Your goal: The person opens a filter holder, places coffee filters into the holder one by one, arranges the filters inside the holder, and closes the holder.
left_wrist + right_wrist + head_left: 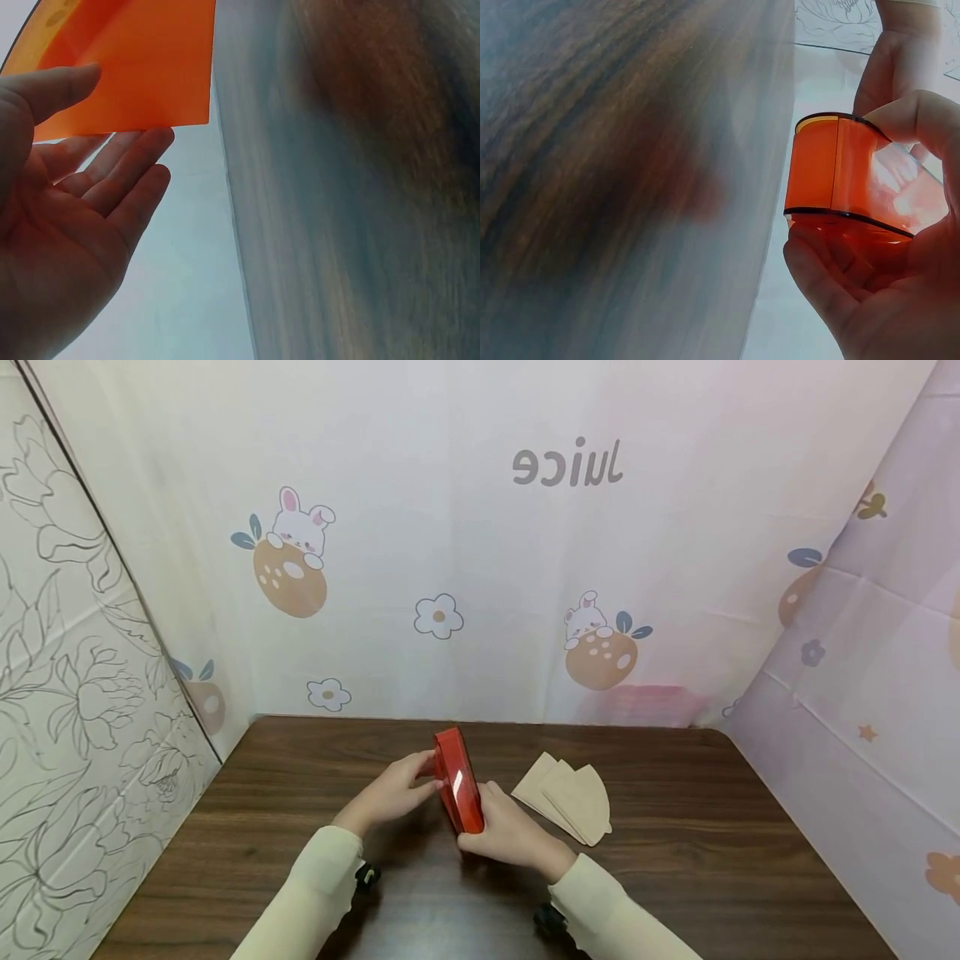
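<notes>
A red translucent plastic case [461, 781] with thin dark edges stands tilted near the middle of the table, held by my right hand [510, 831]. In the right wrist view, that hand's thumb lies over the upper edge of the case [814, 165] and its fingers curl beneath. My left hand [393, 789] is at the left side of the case, fingers loosely extended. The left wrist view shows its thumb [64, 86] overlapping the orange-looking face [157, 67], with the other fingertips right at the lower edge.
To the right of my right hand lie several tan paper coffee filters [573, 797], overlapping on the dark wood table [675, 860]. Printed curtains [450, 527] hang behind the table's far edge and along both sides. Dark wrist straps [367, 877] sit at the sleeve cuffs.
</notes>
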A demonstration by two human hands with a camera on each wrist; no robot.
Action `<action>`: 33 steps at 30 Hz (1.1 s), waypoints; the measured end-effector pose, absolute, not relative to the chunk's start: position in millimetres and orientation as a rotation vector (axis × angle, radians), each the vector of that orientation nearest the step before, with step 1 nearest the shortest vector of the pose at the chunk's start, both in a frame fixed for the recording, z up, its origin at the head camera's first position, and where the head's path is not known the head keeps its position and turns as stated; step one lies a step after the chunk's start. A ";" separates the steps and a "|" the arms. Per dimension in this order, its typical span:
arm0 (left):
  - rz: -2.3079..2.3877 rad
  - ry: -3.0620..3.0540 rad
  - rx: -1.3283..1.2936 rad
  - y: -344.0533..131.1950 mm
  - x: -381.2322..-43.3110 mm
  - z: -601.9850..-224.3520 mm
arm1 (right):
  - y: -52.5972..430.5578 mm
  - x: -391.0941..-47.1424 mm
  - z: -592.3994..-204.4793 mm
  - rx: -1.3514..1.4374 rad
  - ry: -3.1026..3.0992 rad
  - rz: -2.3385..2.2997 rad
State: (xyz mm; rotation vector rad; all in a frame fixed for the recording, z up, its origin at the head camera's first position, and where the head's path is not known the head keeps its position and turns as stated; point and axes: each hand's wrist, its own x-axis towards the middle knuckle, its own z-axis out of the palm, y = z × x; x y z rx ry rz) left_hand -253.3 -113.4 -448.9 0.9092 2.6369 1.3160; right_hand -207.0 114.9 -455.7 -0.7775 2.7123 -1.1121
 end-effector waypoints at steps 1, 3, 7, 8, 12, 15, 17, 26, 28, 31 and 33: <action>1.314 2.641 0.911 -112.9 -252.4 -448.7 | 116.0 -206.4 -455.5 -0.771 2.709 -1.111; 1.318 2.649 0.914 -112.1 -251.1 -449.4 | 118.0 -205.3 -454.6 -0.759 2.699 -1.115; 1.335 2.663 0.908 -111.8 -248.4 -450.5 | 121.7 -204.1 -453.0 -0.756 2.682 -1.123; 1.337 2.666 0.901 -111.9 -247.5 -450.8 | 122.8 -203.8 -452.8 -0.761 2.677 -1.126; 1.361 2.662 0.879 -111.7 -243.7 -451.0 | 127.7 -203.4 -452.6 -0.791 2.649 -1.143; 1.374 2.654 0.871 -111.0 -241.9 -451.7 | 131.7 -203.8 -453.0 -0.834 2.637 -1.147; 1.374 2.659 0.873 -110.6 -240.8 -452.3 | 134.6 -204.0 -453.2 -0.868 2.640 -1.136; 1.360 2.691 0.915 -109.4 -235.4 -454.5 | 151.4 -204.1 -454.1 -0.963 2.599 -1.125; 1.361 2.692 0.907 -108.7 -234.5 -454.6 | 154.9 -203.4 -453.6 -0.986 2.599 -1.112; 1.364 2.694 0.913 -107.6 -233.6 -454.8 | 158.4 -202.9 -452.2 -1.014 2.593 -1.104; 1.378 2.686 0.916 -107.0 -232.6 -454.5 | 160.1 -203.5 -452.3 -1.037 2.589 -1.098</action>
